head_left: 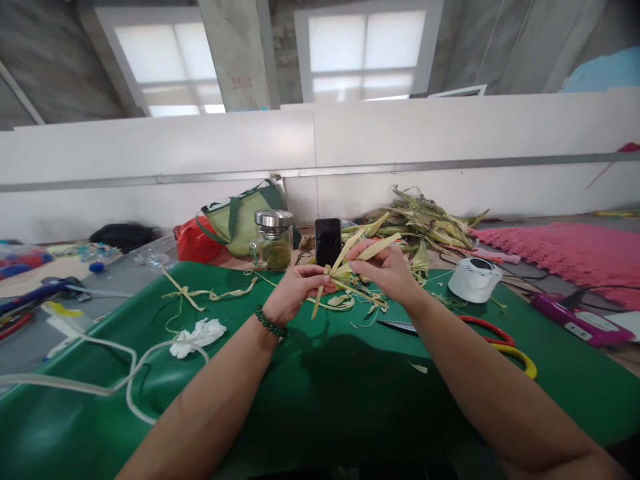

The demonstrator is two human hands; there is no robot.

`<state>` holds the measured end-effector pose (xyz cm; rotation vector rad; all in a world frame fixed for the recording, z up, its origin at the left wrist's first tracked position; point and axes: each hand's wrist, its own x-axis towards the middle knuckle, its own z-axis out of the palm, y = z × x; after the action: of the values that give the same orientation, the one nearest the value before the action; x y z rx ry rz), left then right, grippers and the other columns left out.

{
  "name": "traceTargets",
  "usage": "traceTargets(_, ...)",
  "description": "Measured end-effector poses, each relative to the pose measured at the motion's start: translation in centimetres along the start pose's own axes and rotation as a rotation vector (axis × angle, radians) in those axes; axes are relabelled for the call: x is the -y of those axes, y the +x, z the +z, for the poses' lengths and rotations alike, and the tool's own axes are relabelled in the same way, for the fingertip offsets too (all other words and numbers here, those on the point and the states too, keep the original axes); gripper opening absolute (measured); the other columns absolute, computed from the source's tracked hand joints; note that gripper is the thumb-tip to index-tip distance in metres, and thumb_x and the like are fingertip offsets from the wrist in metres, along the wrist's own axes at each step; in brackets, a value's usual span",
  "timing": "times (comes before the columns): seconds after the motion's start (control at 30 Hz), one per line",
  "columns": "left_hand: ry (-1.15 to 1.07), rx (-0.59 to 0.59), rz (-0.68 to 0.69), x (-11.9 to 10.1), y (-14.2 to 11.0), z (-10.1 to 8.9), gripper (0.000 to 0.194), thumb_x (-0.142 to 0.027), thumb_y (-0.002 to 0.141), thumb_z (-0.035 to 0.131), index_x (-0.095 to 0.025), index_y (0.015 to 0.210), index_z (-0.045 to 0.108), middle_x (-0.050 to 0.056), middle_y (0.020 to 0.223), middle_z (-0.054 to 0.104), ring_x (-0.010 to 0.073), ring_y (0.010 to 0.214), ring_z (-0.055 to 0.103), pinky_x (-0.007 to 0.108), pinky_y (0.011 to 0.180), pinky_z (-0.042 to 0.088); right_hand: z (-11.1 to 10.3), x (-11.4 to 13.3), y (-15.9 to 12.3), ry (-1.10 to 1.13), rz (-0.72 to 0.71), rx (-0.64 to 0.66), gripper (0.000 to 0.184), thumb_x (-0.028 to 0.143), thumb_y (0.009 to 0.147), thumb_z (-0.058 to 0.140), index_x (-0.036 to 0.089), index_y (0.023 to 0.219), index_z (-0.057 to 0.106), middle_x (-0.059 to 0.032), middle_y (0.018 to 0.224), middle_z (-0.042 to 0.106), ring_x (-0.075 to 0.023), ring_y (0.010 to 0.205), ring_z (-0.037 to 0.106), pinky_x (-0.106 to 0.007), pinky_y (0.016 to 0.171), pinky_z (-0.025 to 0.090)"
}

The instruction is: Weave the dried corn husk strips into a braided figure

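Both hands work above a green mat. My left hand, with a green bead bracelet on its wrist, is closed in a pinch on a bundle of pale leaf strips. My right hand is closed on the same strips, its fingers gripping one long strip that points up and to the right. Loose strip scraps lie on the mat just beneath the hands.
A pile of dried leaves lies behind the hands. A glass jar, a black phone, a green bag, a white round device, scissors with red and yellow handles, crumpled white tissue and a white cord surround the work spot.
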<state>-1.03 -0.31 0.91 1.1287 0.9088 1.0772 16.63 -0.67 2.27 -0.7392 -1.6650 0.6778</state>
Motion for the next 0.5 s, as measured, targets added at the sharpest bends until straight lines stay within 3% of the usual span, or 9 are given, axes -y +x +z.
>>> traceTargets(0.23,0.017,0.022,-0.016,-0.3,-0.2,0.2,0.029,-0.022,0.046,0.083,-0.012,0.065,0.064,0.003,0.061,0.069,0.0145,0.058,0.066,0.023,0.059,0.051,-0.9,-0.7,0.7,0.130,0.085,-0.086,0.015,0.030,0.064,0.065,0.018,0.071,0.062,0.0019,0.055,0.055,-0.0109,0.052,0.051,-0.024,0.051,0.043)
traceTargets(0.37,0.008,0.004,-0.022,-0.5,-0.2,0.1,0.028,-0.019,0.046,0.083,-0.012,0.066,0.064,0.003,0.058,0.068,0.0130,0.055,0.065,0.020,0.055,0.050,-1.5,-1.1,1.3,0.318,0.145,-0.214,0.020,0.035,0.066,0.064,0.017,0.075,0.062,0.0011,0.058,0.056,-0.0079,0.047,0.047,-0.021,0.045,0.040)
traceTargets(0.5,0.017,0.005,-0.063,-0.8,-0.2,-0.3,0.026,-0.015,0.049,0.082,-0.012,0.065,0.062,0.002,0.058,0.068,0.0130,0.055,0.066,0.019,0.054,0.050,-2.3,-0.8,1.8,0.448,0.118,-0.382,0.028,0.041,0.071,0.061,0.018,0.088,0.061,0.0037,0.056,0.054,-0.0058,0.043,0.043,-0.018,0.042,0.037)
